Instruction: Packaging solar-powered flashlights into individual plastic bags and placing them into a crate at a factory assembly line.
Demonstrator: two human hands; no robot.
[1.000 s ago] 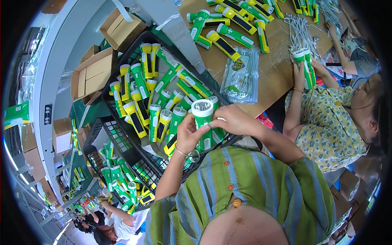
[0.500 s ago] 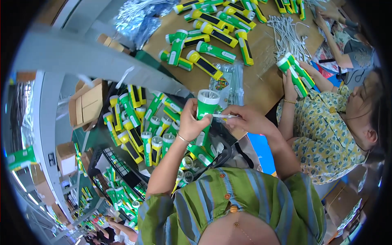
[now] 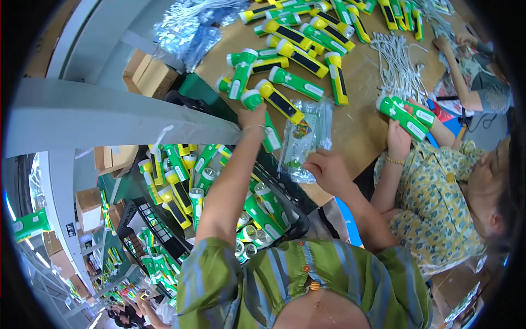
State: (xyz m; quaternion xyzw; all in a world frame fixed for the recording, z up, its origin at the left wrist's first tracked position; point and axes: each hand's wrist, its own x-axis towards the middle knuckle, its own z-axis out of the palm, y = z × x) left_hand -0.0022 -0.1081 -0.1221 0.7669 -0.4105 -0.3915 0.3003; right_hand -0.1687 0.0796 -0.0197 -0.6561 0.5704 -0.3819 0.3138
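Note:
My left hand [image 3: 253,118] reaches out to the work table's near edge, its fingers wrapped round a green flashlight [image 3: 272,137]. The flashlight's pale green head end points up and away, beside the other flashlights on the table. A stack of clear plastic bags [image 3: 315,123] with a small colourful print lies just right of it. My right hand [image 3: 329,171] is at the near right edge of these bags, its fingers curled and the tips touching or just above the plastic. What lies between those fingertips is hidden.
Green and yellow flashlights [image 3: 296,57] cover the far table, beside white cables [image 3: 397,66]. A black crate [image 3: 298,227] of flashlights stands below my left arm. A grey metal beam [image 3: 120,118] crosses at left. At right, a co-worker's hand [image 3: 399,140] holds green flashlights.
My left hand has moved the flashlight away from my body to the table's edge and tilted it. My right hand has let go of its white strap and sits by the bags.

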